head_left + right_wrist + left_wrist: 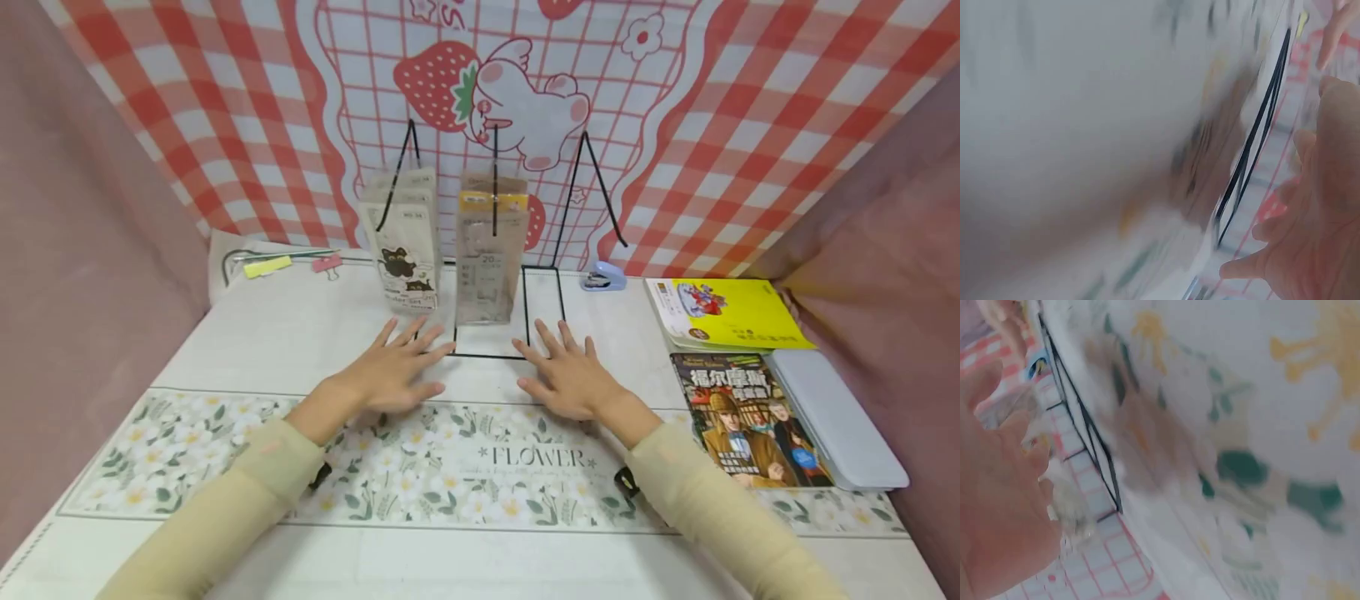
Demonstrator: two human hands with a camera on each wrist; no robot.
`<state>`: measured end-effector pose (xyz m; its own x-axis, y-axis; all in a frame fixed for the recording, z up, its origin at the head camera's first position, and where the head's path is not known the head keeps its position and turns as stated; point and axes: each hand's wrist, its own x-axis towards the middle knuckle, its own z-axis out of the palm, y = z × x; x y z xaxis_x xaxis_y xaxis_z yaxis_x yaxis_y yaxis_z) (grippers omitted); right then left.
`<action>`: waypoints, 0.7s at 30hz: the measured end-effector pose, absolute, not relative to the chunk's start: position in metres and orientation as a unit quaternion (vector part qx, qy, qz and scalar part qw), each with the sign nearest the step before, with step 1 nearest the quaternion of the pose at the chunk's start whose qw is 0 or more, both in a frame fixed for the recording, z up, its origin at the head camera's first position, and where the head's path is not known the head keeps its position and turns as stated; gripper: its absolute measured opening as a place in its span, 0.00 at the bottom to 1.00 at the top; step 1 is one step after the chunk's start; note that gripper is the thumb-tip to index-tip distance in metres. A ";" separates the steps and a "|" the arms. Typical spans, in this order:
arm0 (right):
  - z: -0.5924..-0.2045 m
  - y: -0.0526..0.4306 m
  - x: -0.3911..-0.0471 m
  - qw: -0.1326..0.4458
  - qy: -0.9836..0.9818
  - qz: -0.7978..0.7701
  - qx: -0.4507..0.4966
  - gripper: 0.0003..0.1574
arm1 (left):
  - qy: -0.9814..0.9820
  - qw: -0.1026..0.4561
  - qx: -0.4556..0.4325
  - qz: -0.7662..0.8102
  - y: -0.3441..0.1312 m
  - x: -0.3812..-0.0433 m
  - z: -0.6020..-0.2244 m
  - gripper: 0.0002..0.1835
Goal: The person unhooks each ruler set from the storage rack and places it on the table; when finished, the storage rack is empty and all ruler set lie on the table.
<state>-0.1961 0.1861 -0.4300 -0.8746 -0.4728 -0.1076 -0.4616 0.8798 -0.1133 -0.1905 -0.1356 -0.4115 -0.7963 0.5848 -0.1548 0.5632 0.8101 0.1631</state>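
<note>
My left hand [390,367] is held palm down with spread fingers, near the front left of a black wire rack [487,357]. Opposite it, my right hand [566,371] spreads its fingers by the rack's front right; neither hand holds anything. Whether they touch the table cannot be told. On the rack's left prong hang several ruler set packets [405,258] printed with black cats. Clear-fronted packets [487,283] with an orange band hang in the middle. The left wrist view shows the left palm [1004,494]; the right palm [1316,194] appears in the right wrist view.
A yellow strip [267,267] and a pink binder clip [327,267] lie back left. Right of the rack sits a purple stapler [603,277]. Farther right are a yellow book [750,312], a comic-style book [738,425] and a grey case [836,417]. A checked cloth [255,125] hangs behind.
</note>
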 end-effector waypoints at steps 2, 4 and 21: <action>-0.429 0.195 -0.204 0.074 0.971 -0.045 -0.224 0.41 | 0.943 0.115 0.298 0.096 -0.145 -0.190 -0.407 0.35; -0.428 0.205 -0.213 0.079 0.975 -0.044 -0.203 0.42 | 0.938 0.131 0.284 0.148 -0.159 -0.191 -0.400 0.36; -0.430 0.228 -0.243 0.166 0.979 -0.036 -0.115 0.54 | 0.879 -0.003 0.084 0.470 -0.213 -0.241 -0.338 0.33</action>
